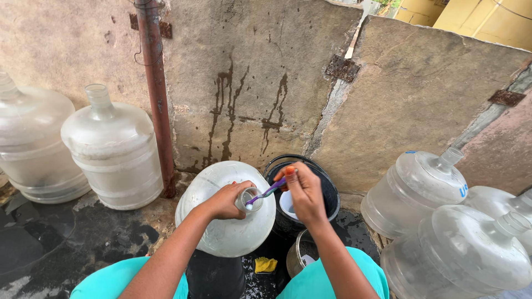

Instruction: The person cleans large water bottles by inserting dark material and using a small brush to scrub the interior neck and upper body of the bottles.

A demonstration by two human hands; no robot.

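Note:
A large clear plastic water jug (221,221) lies tilted between my knees, its neck pointing at me. My left hand (228,200) grips the jug's neck near the mouth. My right hand (305,194) holds a purple toothbrush (267,192) by its orange-tipped end, with the brush head pushed into the jug's mouth. Just behind my right hand stands a black bucket (327,191) with a small white cup inside it.
Two upright clear jugs (113,149) stand at the left by a rusty pipe (157,94). Several more jugs (454,249) lean at the right. A stone slab wall (249,83) rises behind. A metal pot (299,254) and a yellow sponge (265,264) lie on the wet dark floor.

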